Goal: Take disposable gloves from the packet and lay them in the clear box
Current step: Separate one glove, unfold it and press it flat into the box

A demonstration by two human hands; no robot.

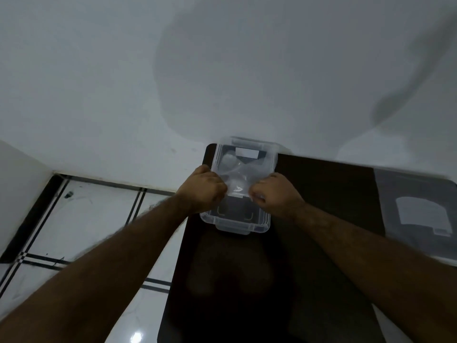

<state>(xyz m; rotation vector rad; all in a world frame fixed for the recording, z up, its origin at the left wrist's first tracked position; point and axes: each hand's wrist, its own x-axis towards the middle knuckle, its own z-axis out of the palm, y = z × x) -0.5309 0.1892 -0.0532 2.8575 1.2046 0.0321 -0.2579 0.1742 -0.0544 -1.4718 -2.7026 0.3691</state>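
White wall [99,70] behind, tiled floor [81,219] at left; dark table [321,206] against the wall; packet [420,211] flat at the table's right end, well apart from the clear box [269,154] near the far left corner; left hand [201,189] and right hand [275,193] both clenched over the box, 1 thin transparent glove [237,186] pinched between them, stretched above the box interior.

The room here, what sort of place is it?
Probably a plain room in a home: a dark table against a bare white wall, and a glossy tiled floor with dark lines. Nothing suggests a workshop.
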